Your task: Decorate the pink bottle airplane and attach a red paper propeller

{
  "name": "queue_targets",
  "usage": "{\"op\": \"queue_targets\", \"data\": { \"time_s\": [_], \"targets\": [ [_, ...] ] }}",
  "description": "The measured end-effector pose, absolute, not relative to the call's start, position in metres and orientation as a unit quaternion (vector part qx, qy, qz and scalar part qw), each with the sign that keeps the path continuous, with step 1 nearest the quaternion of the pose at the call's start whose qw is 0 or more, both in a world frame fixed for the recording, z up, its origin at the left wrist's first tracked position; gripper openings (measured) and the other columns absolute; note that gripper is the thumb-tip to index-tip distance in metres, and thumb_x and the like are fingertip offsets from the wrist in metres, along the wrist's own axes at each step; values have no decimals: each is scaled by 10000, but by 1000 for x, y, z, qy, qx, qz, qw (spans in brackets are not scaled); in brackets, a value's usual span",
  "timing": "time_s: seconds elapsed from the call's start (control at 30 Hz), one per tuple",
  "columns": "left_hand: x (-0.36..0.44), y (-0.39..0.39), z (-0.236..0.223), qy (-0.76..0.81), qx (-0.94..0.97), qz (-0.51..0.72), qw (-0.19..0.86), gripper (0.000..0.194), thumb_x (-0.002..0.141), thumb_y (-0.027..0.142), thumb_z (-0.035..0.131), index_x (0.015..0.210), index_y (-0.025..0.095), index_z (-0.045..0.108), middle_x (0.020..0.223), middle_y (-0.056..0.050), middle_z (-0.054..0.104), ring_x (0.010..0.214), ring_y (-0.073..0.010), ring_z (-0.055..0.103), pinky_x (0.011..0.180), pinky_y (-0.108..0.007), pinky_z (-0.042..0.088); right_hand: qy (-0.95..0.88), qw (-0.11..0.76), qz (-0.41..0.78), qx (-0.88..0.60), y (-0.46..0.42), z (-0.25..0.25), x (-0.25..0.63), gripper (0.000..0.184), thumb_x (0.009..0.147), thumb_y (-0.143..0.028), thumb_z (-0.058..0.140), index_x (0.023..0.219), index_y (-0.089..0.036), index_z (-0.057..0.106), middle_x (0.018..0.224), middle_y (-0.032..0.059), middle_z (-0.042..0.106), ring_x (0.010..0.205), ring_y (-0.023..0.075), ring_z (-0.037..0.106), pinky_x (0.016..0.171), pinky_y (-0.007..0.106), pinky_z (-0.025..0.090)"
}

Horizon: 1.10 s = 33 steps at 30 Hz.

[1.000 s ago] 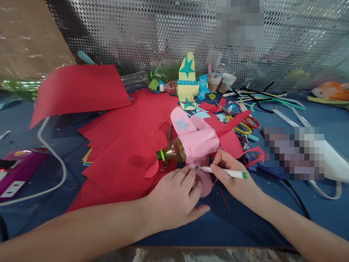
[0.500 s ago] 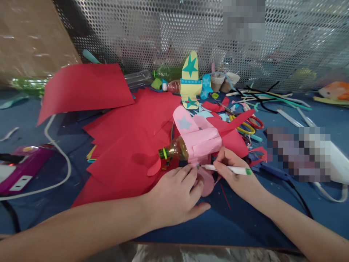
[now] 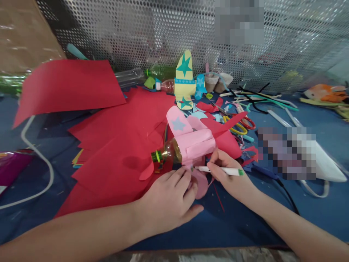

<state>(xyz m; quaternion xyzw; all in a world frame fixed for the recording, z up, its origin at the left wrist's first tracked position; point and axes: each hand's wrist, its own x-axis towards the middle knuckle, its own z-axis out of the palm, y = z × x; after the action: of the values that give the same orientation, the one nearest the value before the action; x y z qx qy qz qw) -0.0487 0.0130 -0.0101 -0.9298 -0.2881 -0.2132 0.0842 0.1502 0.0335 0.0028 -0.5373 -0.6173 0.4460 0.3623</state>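
Note:
A clear bottle point(image 3: 171, 151) with a green cap lies wrapped in pink paper point(image 3: 197, 145); a pink wing with a blue star point(image 3: 178, 123) rises from it. Over the lower pink wing point(image 3: 201, 183) rests my left hand point(image 3: 170, 200), palm down. Its fingers are slightly bent, their tips touching the pink paper, and the thumb sticks out apart. My right hand point(image 3: 230, 174) pinches a white marker point(image 3: 225, 170) with a green end. The marker's green tip meets the pink paper beside my left fingertips.
Red paper sheets point(image 3: 117, 145) cover the left. A yellow paper-covered bottle point(image 3: 185, 87) stands behind. Scissors point(image 3: 237, 125), straws and pipe cleaners point(image 3: 259, 98), paper scraps and a blue glue gun point(image 3: 264, 170) lie right. A white cable point(image 3: 49, 163) curves at left; perforated metal point(image 3: 131, 32) rises behind.
The view has shifted slightly, so everything sits further left. Both hands keep nearly the same place on the pink paper, and the marker tip stays against it.

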Motion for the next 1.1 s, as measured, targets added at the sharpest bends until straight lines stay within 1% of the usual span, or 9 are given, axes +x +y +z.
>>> {"op": "queue_targets", "data": {
  "time_s": [0.17, 0.5, 0.67, 0.83, 1.1],
  "targets": [
    [-49, 14, -8, -284, -930, -215, 86, 383, 895, 432, 498, 959, 91, 659, 1032, -186, 678, 956, -294, 655, 751, -370, 558, -619, 365, 449, -531, 33, 4, 150, 171, 793, -205, 486, 659, -232, 382, 540, -83, 339, 472, 91, 306, 435, 223, 258],
    [-48, 13, -10, -289, -929, -212, 87, 389, 901, 443, 489, 976, 97, 651, 1053, -178, 667, 972, -286, 639, 773, -371, 541, -626, 350, 438, -542, 33, 5, 153, 167, 801, -229, 477, 662, -229, 386, 544, -81, 348, 480, 93, 324, 446, 224, 278],
    [-48, 13, -9, -290, -929, -213, 85, 385, 913, 441, 468, 971, 107, 650, 1040, -166, 666, 981, -274, 629, 775, -367, 532, -629, 348, 435, -543, 33, 6, 152, 157, 791, -240, 471, 661, -233, 382, 528, -88, 334, 464, 88, 316, 433, 218, 265],
    [-48, 13, -10, -288, -930, -216, 77, 384, 906, 440, 489, 967, 98, 652, 1056, -180, 663, 991, -284, 628, 776, -370, 533, -627, 343, 436, -547, 35, 6, 152, 163, 784, -251, 470, 650, -235, 380, 529, -81, 356, 467, 90, 342, 442, 223, 286],
    [-47, 12, -9, -293, -928, -218, 78, 389, 907, 440, 482, 971, 96, 652, 1047, -176, 667, 981, -282, 632, 773, -366, 535, -631, 342, 433, -546, 33, 6, 153, 163, 792, -254, 476, 659, -230, 383, 535, -84, 344, 469, 86, 320, 441, 223, 267]
  ]
}}
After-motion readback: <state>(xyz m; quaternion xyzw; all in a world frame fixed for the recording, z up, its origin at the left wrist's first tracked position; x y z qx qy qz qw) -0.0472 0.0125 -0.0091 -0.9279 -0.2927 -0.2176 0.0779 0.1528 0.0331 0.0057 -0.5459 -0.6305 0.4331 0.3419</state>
